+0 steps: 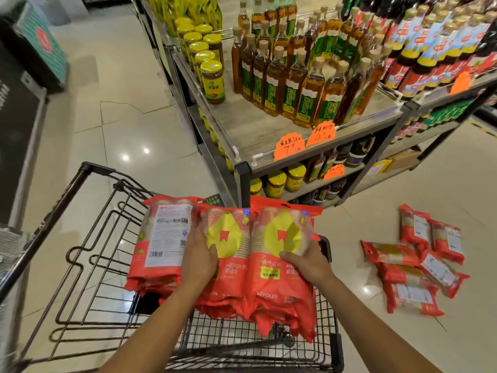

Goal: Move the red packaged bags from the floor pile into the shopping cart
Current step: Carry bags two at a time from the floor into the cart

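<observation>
Now, both hands work over the black wire shopping cart, on a load of red plastic packaged bags laid across its far end. The load sits in three lots side by side. The left stack has its white back label up. The middle bag and the right-hand bag lie front up, each with a yellow patch.

Left hand: set in the seam between the left stack and the middle bag. The thumb lies on the middle bag's yellow patch. The fingers go down out of sight past its left edge, so it grips that edge as far as can be seen.

Right hand: the thumb lies across the top of the right-hand bag, just below its yellow patch. The fingers curl round its right edge, so it has a firm hold.

The near ends of the bags droop over the cart's wire grid. Cannot tell whether the load rests on the cart or hangs from the hands.

Floor pile: more red bags of the same kind lie loose and overlapping on the pale glossy tiled floor. Several are label side up. The pile is right of the cart and well apart from both hands, on the right hand's side.

Beyond the cart stands a grey metal shelf unit with amber oil bottles, yellow-lidded jars and orange price tags.
</observation>
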Demonstrator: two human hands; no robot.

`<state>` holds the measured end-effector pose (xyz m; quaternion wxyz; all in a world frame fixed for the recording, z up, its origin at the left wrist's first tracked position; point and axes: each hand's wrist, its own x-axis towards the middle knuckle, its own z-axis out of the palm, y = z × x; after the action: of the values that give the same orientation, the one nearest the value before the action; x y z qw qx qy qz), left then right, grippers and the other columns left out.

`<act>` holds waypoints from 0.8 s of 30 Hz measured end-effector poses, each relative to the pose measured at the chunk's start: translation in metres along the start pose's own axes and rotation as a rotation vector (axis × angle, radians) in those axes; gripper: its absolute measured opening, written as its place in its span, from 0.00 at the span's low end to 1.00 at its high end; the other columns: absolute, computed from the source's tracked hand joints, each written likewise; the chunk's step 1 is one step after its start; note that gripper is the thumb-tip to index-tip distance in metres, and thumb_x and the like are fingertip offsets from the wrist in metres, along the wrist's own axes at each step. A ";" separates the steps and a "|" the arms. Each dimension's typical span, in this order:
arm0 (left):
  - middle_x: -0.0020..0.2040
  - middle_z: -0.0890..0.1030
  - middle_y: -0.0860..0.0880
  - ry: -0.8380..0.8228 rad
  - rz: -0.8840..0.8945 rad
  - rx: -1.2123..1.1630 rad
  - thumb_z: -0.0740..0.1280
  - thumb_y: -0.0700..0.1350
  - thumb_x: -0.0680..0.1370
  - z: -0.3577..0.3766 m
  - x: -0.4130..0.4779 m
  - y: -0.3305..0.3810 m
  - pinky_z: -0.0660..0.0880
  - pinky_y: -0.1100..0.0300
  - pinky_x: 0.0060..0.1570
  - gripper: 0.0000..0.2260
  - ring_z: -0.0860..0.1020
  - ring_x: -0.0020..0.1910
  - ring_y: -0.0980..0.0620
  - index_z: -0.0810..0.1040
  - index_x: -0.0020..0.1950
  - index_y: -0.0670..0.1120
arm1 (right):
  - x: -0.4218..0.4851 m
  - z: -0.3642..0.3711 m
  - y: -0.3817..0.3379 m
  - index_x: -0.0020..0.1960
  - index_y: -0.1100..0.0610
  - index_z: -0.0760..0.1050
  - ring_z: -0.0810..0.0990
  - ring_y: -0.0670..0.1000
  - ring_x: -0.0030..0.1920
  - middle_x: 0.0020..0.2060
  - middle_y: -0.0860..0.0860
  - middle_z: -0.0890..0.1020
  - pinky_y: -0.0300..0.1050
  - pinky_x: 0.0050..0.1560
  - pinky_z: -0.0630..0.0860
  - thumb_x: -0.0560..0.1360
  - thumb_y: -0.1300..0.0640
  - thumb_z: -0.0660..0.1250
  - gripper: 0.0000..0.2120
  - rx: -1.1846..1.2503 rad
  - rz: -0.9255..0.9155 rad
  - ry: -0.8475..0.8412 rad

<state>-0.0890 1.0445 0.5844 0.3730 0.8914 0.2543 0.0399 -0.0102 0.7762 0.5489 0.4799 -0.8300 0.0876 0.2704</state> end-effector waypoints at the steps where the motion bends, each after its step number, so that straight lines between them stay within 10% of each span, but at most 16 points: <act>1: 0.77 0.67 0.39 -0.007 0.007 0.009 0.63 0.49 0.74 0.000 0.000 -0.004 0.70 0.41 0.69 0.35 0.69 0.72 0.38 0.57 0.80 0.48 | -0.002 0.001 -0.003 0.66 0.51 0.70 0.83 0.53 0.53 0.55 0.47 0.83 0.48 0.52 0.76 0.55 0.31 0.77 0.46 -0.014 0.012 0.002; 7: 0.73 0.70 0.39 -0.031 0.012 0.083 0.70 0.41 0.75 -0.004 -0.006 -0.010 0.71 0.40 0.66 0.32 0.71 0.69 0.38 0.63 0.77 0.44 | 0.015 -0.004 0.017 0.67 0.49 0.71 0.84 0.50 0.54 0.57 0.46 0.83 0.54 0.56 0.81 0.47 0.26 0.80 0.54 0.006 -0.002 -0.012; 11: 0.69 0.73 0.40 -0.023 0.033 0.096 0.70 0.41 0.75 -0.010 -0.010 -0.007 0.72 0.40 0.65 0.30 0.72 0.66 0.39 0.65 0.76 0.42 | -0.018 -0.010 -0.017 0.68 0.49 0.65 0.78 0.51 0.56 0.53 0.41 0.75 0.49 0.55 0.76 0.61 0.43 0.84 0.43 -0.011 -0.032 0.023; 18: 0.64 0.75 0.43 -0.028 0.084 0.162 0.70 0.43 0.76 -0.020 -0.016 -0.002 0.73 0.44 0.60 0.25 0.73 0.63 0.42 0.68 0.71 0.43 | -0.013 -0.015 -0.001 0.73 0.50 0.63 0.79 0.56 0.60 0.62 0.52 0.77 0.61 0.59 0.79 0.45 0.18 0.73 0.64 -0.021 -0.033 0.068; 24: 0.69 0.74 0.44 -0.010 0.168 0.240 0.70 0.48 0.77 -0.033 -0.025 0.015 0.72 0.44 0.63 0.27 0.72 0.67 0.41 0.67 0.74 0.44 | -0.058 -0.022 -0.041 0.81 0.49 0.55 0.70 0.57 0.73 0.74 0.52 0.70 0.59 0.69 0.71 0.68 0.30 0.71 0.50 -0.380 -0.238 0.203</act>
<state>-0.1131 1.0452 0.6216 0.2603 0.9479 0.1799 0.0358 -0.0338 0.7729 0.6191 0.3323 -0.9328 -0.0152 0.1389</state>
